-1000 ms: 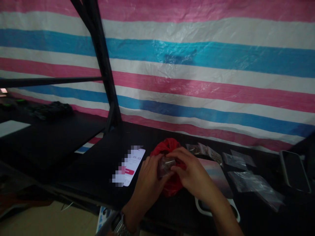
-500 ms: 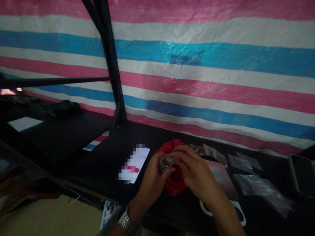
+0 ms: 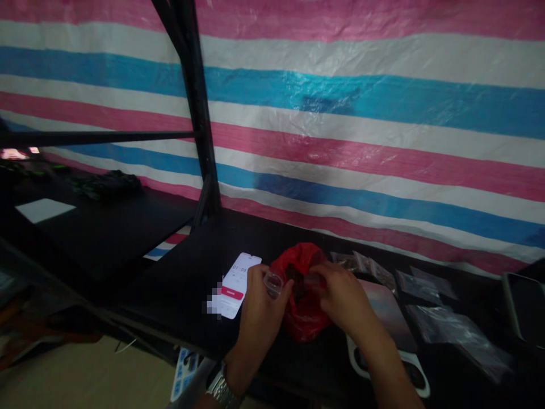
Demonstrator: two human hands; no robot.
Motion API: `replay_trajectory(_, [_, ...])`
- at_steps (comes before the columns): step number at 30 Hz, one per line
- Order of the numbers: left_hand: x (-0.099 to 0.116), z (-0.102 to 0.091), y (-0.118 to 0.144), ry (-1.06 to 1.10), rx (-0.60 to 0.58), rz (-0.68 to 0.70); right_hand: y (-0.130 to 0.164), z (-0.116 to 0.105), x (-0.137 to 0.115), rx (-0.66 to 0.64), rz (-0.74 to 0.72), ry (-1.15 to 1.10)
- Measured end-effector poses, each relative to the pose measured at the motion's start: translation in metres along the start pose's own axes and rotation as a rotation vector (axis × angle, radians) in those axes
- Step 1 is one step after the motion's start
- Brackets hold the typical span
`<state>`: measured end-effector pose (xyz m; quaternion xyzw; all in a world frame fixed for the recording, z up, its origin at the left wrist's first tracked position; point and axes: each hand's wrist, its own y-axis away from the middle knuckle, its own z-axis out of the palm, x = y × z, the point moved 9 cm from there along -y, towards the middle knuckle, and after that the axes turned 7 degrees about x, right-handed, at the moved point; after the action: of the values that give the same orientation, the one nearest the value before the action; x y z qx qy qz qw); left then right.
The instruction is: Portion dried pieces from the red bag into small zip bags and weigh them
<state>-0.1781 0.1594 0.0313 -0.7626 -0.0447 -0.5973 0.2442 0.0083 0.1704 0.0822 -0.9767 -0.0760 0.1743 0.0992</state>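
My left hand (image 3: 261, 304) is closed round a small clear plastic bag (image 3: 273, 284), its mouth held open at the left rim of a red plastic bag (image 3: 304, 328). The red bag stands open and holds dark, crumbly stuff. Over its right side my right hand (image 3: 343, 295) is closed, fingers dipping into the bag's mouth. Something see-through shows at those fingertips, too blurred to name. Right beside that hand, partly behind the forearm, is a white scale (image 3: 385, 312) with a silver plate. A lit phone (image 3: 238, 284) lies left of my left hand.
Behind the scale lie several small clear bags with brown contents (image 3: 377, 270). Flat clear bags (image 3: 460, 335) are spread to the right, near a dark-screened device (image 3: 525, 307). A black metal post (image 3: 200, 113) rises at the back left, before a striped sheet (image 3: 361, 130).
My right hand has left the small clear bag and moved right, into the red bag's mouth. My left hand keeps the small bag and has shifted slightly left.
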Motion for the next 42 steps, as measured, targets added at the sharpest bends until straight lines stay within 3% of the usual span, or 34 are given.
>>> replay_trajectory(7, [-0.008,0.008,-0.006,-0.139,-0.067,-0.072,-0.037,0.021,-0.006,0.01,0.046,0.107])
replay_trajectory(17, [-0.01,0.016,-0.013,-0.055,-0.058,-0.184,-0.038,0.045,-0.007,-0.096,-0.015,-0.048])
replay_trajectory(24, [-0.025,0.003,-0.02,0.14,0.064,-0.315,-0.037,0.049,-0.005,-0.109,-0.056,-0.183])
replay_trajectory(29, [-0.03,0.004,-0.019,0.24,0.075,-0.375,-0.034,0.047,-0.004,-0.095,-0.047,-0.334])
replay_trajectory(33, [-0.027,0.006,-0.015,0.387,0.12,-0.441,-0.029,0.049,-0.01,-0.167,-0.036,-0.534])
replay_trajectory(37, [-0.016,0.007,-0.016,0.414,0.134,-0.398,-0.025,0.051,-0.007,-0.23,0.011,-0.741])
replay_trajectory(42, [0.008,-0.001,-0.019,0.276,0.184,-0.162,-0.02,0.049,0.003,-0.283,0.101,-1.01])
